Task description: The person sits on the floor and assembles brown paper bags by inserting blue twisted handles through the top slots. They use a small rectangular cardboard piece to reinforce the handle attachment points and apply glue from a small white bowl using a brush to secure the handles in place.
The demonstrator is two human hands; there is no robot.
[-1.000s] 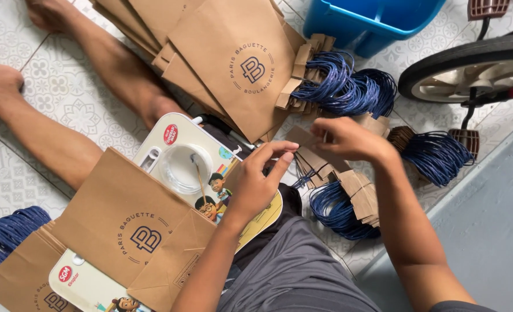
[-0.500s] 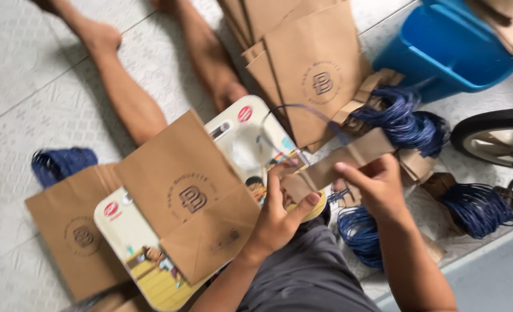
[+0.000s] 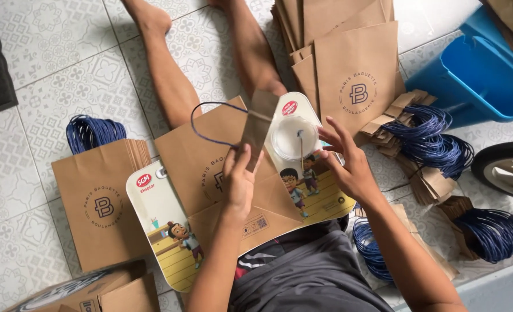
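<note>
My left hand [image 3: 239,180] holds up a narrow brown paper strip [image 3: 258,124] with a dark blue cord loop [image 3: 201,124] fixed to it. Under it a flat brown paper bag [image 3: 210,170] lies on a cartoon-printed tray [image 3: 164,225] across my lap. My right hand [image 3: 349,164] hovers with fingers spread beside a round white container [image 3: 294,137] with a thin stick in it, standing on the tray.
A stack of finished brown bags with blue handles [image 3: 103,196] lies at the left. More flat bags [image 3: 349,63] fan out at the top. Piles of blue cord handles on paper strips [image 3: 426,138] lie at the right, near a blue bucket [image 3: 476,75] and a wheel [image 3: 507,167].
The view has swung left. My left hand has taken over the paper strip with its cord and raised it above the bag; my right hand has let go and moved to the white container.
</note>
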